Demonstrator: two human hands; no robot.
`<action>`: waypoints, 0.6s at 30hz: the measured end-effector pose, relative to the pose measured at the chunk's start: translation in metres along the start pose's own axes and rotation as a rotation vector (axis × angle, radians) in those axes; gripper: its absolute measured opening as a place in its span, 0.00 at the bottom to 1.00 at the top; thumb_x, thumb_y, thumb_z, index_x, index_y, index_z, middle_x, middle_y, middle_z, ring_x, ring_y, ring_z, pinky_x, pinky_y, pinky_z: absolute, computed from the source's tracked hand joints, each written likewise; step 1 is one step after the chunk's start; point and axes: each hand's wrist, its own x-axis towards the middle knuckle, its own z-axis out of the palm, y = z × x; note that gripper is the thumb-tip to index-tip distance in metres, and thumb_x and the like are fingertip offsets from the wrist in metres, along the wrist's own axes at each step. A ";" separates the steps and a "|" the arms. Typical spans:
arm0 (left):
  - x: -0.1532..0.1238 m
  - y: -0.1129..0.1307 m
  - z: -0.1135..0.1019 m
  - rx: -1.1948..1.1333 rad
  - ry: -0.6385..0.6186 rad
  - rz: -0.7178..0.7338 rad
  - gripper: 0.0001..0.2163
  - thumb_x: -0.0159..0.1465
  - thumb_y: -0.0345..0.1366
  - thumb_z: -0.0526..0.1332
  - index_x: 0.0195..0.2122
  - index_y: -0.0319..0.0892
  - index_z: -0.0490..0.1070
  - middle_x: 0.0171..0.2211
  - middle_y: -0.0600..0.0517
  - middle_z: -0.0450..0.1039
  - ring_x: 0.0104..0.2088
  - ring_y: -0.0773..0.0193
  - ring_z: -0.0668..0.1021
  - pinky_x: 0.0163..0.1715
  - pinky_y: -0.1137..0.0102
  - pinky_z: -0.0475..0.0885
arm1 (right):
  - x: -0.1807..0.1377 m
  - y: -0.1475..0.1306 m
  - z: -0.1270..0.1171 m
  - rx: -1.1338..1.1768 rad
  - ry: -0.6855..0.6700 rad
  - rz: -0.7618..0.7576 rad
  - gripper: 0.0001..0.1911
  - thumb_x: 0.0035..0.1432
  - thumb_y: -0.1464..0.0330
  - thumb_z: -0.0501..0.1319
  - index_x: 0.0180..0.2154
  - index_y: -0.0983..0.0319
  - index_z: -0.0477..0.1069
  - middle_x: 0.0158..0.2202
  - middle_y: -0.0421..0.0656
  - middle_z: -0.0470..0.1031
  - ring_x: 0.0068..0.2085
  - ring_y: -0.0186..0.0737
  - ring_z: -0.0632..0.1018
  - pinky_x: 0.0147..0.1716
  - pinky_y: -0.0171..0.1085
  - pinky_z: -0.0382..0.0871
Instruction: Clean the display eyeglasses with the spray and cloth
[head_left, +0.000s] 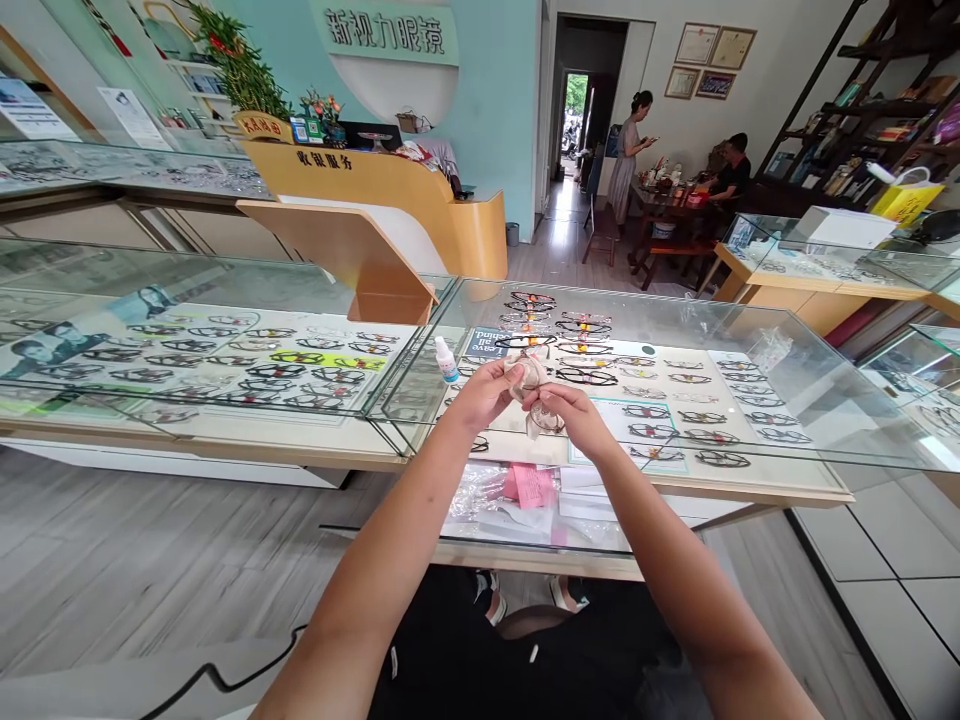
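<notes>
Both of my hands are raised over the glass display case, close together. My left hand [486, 393] is closed on a pale, crumpled cloth [529, 372], with the thumb pressed on it. My right hand [576, 410] pinches a pair of thin-rimmed eyeglasses [547, 420]. One lens hangs below the fingers; the other part of the glasses seems covered by the cloth and cannot be made out. Just left of my hands, a small white spray bottle [445, 358] with a blue-marked base stands upright.
Under the glass of the display case [780, 480] lie several rows of eyeglass frames. Below my hands, an open drawer [525, 545] holds plastic sleeves and a pink packet [531, 486]. A tilted brown panel [345, 250] stands behind to the left. Two people are near a far table [667, 205].
</notes>
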 end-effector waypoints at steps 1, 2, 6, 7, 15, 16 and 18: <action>-0.001 0.002 -0.002 -0.006 -0.018 -0.019 0.20 0.57 0.48 0.80 0.39 0.36 0.81 0.32 0.48 0.79 0.29 0.64 0.78 0.32 0.68 0.72 | 0.000 0.000 0.001 0.015 0.004 0.000 0.18 0.69 0.53 0.63 0.39 0.59 0.84 0.40 0.44 0.83 0.43 0.44 0.76 0.49 0.42 0.67; -0.002 0.004 -0.003 -0.009 -0.031 -0.032 0.20 0.57 0.46 0.81 0.41 0.37 0.81 0.32 0.49 0.79 0.29 0.65 0.77 0.32 0.69 0.72 | 0.000 0.000 0.001 0.031 0.008 0.000 0.18 0.69 0.53 0.63 0.39 0.59 0.84 0.40 0.45 0.83 0.44 0.45 0.77 0.49 0.42 0.67; -0.003 0.004 -0.001 0.010 -0.081 -0.046 0.21 0.54 0.43 0.82 0.43 0.37 0.81 0.29 0.51 0.77 0.27 0.68 0.74 0.29 0.72 0.68 | 0.001 0.005 0.002 0.089 0.014 0.022 0.19 0.68 0.51 0.64 0.39 0.59 0.84 0.39 0.45 0.84 0.47 0.47 0.78 0.52 0.43 0.69; -0.003 0.002 0.001 0.017 -0.088 -0.042 0.21 0.54 0.43 0.82 0.42 0.36 0.81 0.28 0.52 0.76 0.27 0.69 0.73 0.29 0.72 0.67 | 0.002 0.006 0.002 0.090 0.014 0.030 0.19 0.67 0.51 0.64 0.38 0.59 0.84 0.39 0.45 0.84 0.47 0.47 0.78 0.52 0.43 0.69; 0.002 -0.012 0.009 0.026 0.006 0.003 0.23 0.62 0.55 0.75 0.31 0.37 0.78 0.21 0.52 0.72 0.19 0.69 0.69 0.24 0.70 0.66 | 0.002 0.010 0.002 -0.033 -0.007 0.080 0.19 0.67 0.51 0.64 0.39 0.59 0.84 0.39 0.45 0.82 0.38 0.43 0.74 0.42 0.41 0.70; 0.003 -0.013 0.008 0.011 0.018 -0.002 0.23 0.63 0.55 0.74 0.31 0.37 0.79 0.21 0.51 0.73 0.19 0.68 0.70 0.25 0.69 0.67 | 0.002 0.008 0.001 -0.040 -0.010 0.073 0.19 0.68 0.52 0.63 0.38 0.59 0.84 0.39 0.44 0.82 0.38 0.43 0.74 0.42 0.41 0.70; 0.003 -0.012 0.005 -0.027 0.034 -0.009 0.22 0.63 0.54 0.74 0.32 0.36 0.80 0.24 0.48 0.76 0.22 0.65 0.74 0.27 0.68 0.71 | 0.002 0.006 -0.001 -0.033 -0.009 0.050 0.19 0.68 0.53 0.62 0.37 0.59 0.83 0.38 0.44 0.82 0.39 0.43 0.75 0.44 0.41 0.70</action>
